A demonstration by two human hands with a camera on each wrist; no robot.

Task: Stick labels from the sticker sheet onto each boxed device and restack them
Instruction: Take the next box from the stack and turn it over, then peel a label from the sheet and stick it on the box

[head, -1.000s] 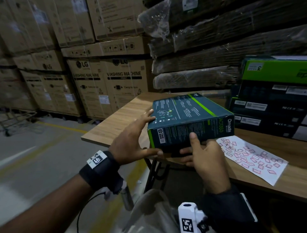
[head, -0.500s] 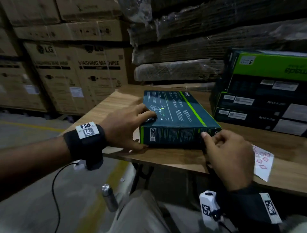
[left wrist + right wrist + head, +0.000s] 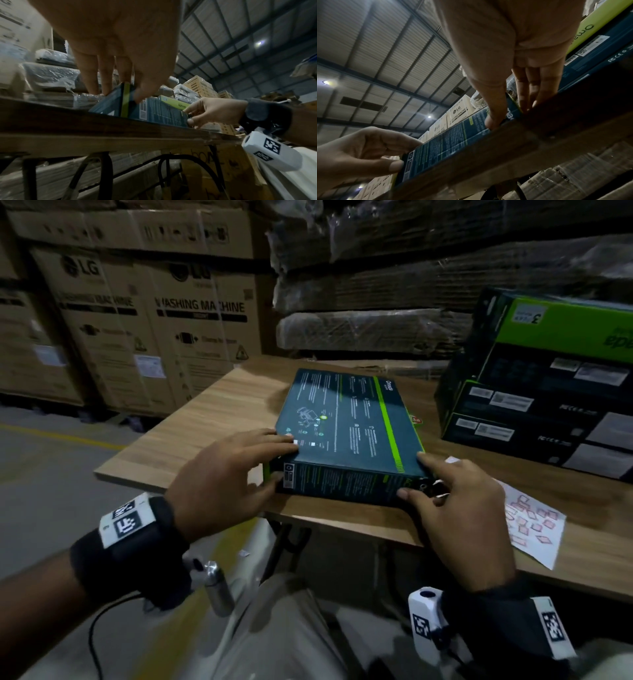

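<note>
A dark teal boxed device (image 3: 346,433) with a green stripe lies flat on the wooden table (image 3: 219,419), near its front edge. My left hand (image 3: 260,460) holds its near left corner, fingers on the top face and thumb against the front side. At the near right corner, my right hand (image 3: 442,484) grips with the index finger on the top edge and the thumb on the front face. The white sticker sheet (image 3: 534,525) with red labels lies to the right, partly behind my right hand. The wrist views show the same box (image 3: 154,112) (image 3: 447,143) gripped at both ends.
A stack of like boxes (image 3: 548,405), green one on top, stands at the table's back right. One small red label (image 3: 416,419) lies behind the box. Large cartons (image 3: 154,337) and wrapped flat cardboard (image 3: 376,330) rise beyond the table. A metal bottle (image 3: 217,583) shows below.
The box was held raised and tilted off the table; it now lies flat on the tabletop. Both hands stay at its near corners.
</note>
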